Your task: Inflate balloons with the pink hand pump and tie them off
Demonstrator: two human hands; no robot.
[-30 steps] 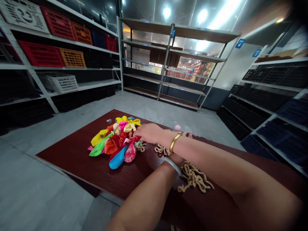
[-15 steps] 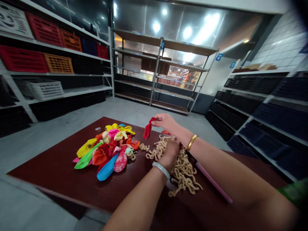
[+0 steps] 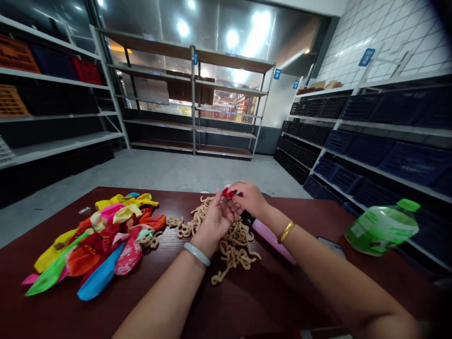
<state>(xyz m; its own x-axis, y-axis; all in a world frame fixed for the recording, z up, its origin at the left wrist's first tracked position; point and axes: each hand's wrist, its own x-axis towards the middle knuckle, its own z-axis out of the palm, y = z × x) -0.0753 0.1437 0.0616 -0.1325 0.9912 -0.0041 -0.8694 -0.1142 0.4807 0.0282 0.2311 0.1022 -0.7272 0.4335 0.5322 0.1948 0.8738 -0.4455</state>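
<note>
My right hand [image 3: 250, 200] pinches a small red balloon [image 3: 229, 193], limp and partly hidden by the fingers. Just below it my left hand [image 3: 219, 217] is turned palm up, thumb apart and fingers loosely curved close to the balloon. Whether a small piece lies in that palm, I cannot tell. Under and around both hands spreads a pile of beige, curly, rope-like pieces [image 3: 236, 252]. To the left lies a heap of limp balloons [image 3: 86, 254] in yellow, green, orange, blue, pink and red.
The dark red-brown table [image 3: 169, 292] carries a pink stick-like object [image 3: 270, 240], a phone-like object [image 3: 330, 246] and a green-capped bottle [image 3: 383, 228]. Metal shelves [image 3: 194, 94] stand behind. Dark crates [image 3: 374, 153] fill the right racks, with coloured crates [image 3: 86, 70] on the left.
The view has swung right, bringing the bottle into sight. My left hand has come up from the beige pile and turned palm up. The red balloon is now close to it.
</note>
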